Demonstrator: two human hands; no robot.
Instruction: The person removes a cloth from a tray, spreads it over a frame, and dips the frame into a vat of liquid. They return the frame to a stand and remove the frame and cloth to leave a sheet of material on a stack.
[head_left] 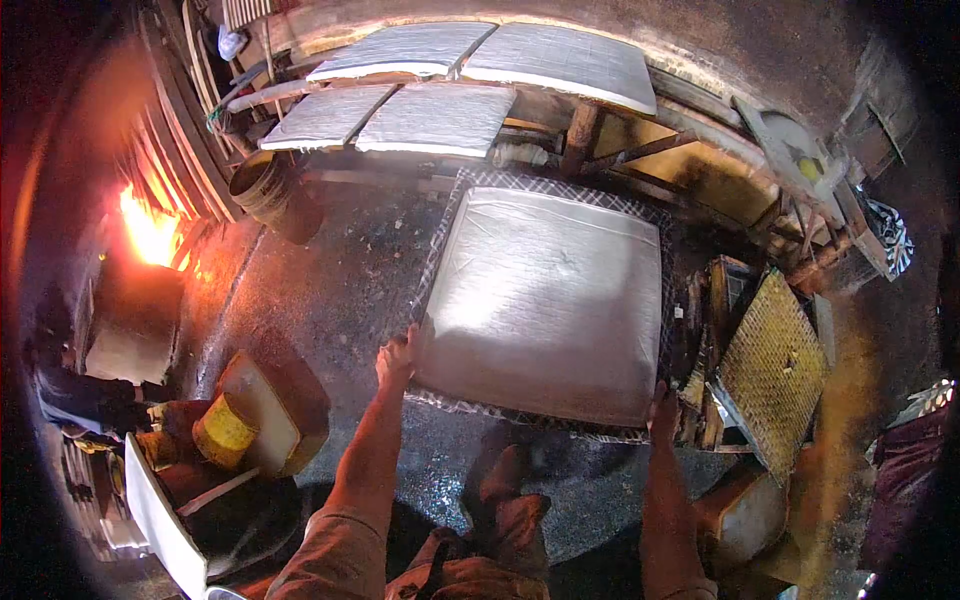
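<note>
A large square white slab (555,300) with a shiny, faintly quilted face lies in front of me, and a dark plaid cloth (440,245) borders it. My left hand (397,357) is closed on the left edge, near the front corner. At the front right corner, my right hand (662,408) grips the opposite edge; its fingers are dark and partly hidden. Both arms are stretched forward. What lies under the slab is hidden.
Several white slabs (560,60) rest on a rack at the back. A fire (150,225) burns at left, near a bucket (262,190). A yellow can (225,432) stands at lower left. A yellow mesh panel (775,370) leans at right. The dark floor (350,270) looks wet.
</note>
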